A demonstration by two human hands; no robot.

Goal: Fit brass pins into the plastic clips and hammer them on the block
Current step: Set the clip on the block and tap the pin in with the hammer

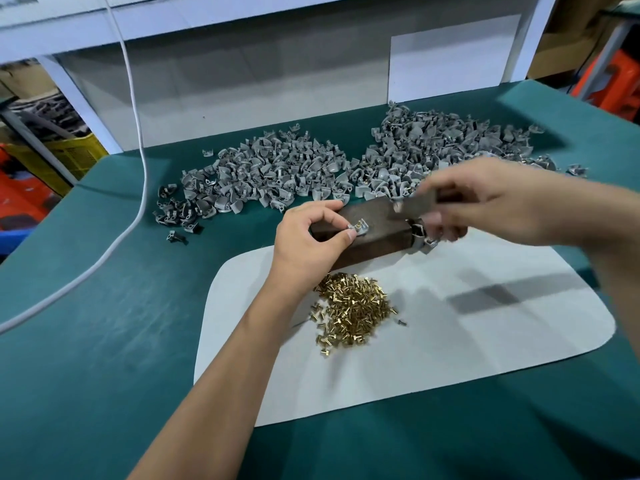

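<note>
I cannot read any text, label, brand, number or sign here, not on my desk (pixel 104 341) and not behind it.

Pins (pixel 351 308) before block (pixel 374 233) (clips (pixel 277 174) behind)

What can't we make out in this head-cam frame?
- Hammer: motion-blurred; handle hidden inside the right hand.
- Pin in the clip on the block: too small to judge seating; left hand fingers cover part.
- Clips at the block's right end: blurred, under the right hand.
</note>
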